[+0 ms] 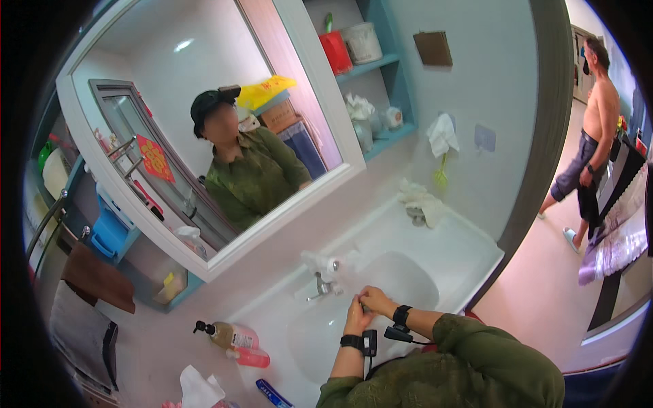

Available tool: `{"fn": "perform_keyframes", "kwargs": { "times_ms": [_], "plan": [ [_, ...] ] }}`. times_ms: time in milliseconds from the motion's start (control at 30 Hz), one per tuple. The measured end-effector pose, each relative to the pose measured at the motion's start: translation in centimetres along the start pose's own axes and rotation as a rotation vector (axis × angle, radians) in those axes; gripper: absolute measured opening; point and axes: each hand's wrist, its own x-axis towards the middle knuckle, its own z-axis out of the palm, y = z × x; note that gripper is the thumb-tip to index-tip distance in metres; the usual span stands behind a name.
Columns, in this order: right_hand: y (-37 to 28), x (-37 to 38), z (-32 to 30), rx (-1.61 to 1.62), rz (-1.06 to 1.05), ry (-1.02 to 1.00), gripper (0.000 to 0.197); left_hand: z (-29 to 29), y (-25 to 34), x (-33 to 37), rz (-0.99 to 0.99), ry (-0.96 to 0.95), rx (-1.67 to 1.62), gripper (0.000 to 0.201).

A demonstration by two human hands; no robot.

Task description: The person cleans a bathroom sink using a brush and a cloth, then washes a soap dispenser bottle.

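Observation:
Both of my hands are close together over the white sink basin [411, 280]. My left hand [356, 315] has its fingers curled against the right one. Curled from the other side, my right hand [376, 301] meets it at the fingertips. A small dark patch shows between them, too small to name. Just left of and beyond my hands stands the metal faucet [324, 287], with a white cloth-like wrap [317, 262] around its upper part. Black bands with small devices and cables circle both wrists.
A pump bottle [223, 335], a pink bottle [252, 357] and a blue tube [273, 393] lie left of the basin. A mirror cabinet [286, 204] hangs above. A cloth [420, 202] rests at the counter's far corner. Another person [598, 115] walks beyond the doorway at right.

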Motion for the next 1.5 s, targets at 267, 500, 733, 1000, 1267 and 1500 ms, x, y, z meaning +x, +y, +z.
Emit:
{"fn": "perform_keyframes", "kwargs": {
  "times_ms": [267,500,733,1000,1267,1500],
  "plan": [
    [-3.0,-2.1,-1.2,-0.155,-0.455,-0.039,0.017,-2.1,-0.2,0.2,0.674,-0.212,1.185,0.025],
    [0.6,3.1,-6.6,-0.137,-0.036,0.250,0.019,1.2,1.9,-0.6,0.165,-0.179,-0.001,0.020],
    [-0.4,-1.9,-6.2,-0.405,-0.193,-0.375,0.038,0.5,2.3,0.1,0.246,-0.023,-0.115,0.031],
    [-1.3,1.1,-5.0,-0.210,-0.103,-0.005,0.032,0.8,0.4,-0.4,0.018,0.016,0.192,0.036],
    [-5.6,-3.4,-2.3,-0.156,-0.296,-0.117,0.032,-2.9,-1.9,2.2,0.223,-0.389,0.167,0.046],
    [-2.9,0.7,-4.8,-0.407,-0.086,0.017,0.023,1.0,-1.3,0.5,0.123,-0.099,-0.004,0.024]
  ]
}}
